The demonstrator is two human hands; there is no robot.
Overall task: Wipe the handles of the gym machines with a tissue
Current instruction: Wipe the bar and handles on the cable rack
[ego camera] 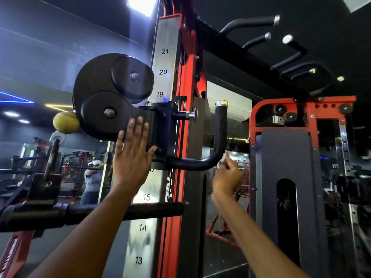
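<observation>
A black L-shaped handle [217, 141] with a chrome cap sticks out from the sliding carriage [160, 125] of a red cable machine, bending upward on the right. My right hand [226, 176] pinches a small white tissue [224, 157] and holds it against the outer bend of the handle. My left hand [133, 155] lies flat with straight fingers against the black pulley housing [104, 97], thumb near the carriage.
The numbered steel column [163, 71] runs vertically behind the carriage. A black bar [120, 212] crosses below my left forearm. Pull-up grips [281, 57] hang overhead at upper right. A second red weight-stack frame [287, 177] stands to the right. A mirror at left reflects a person.
</observation>
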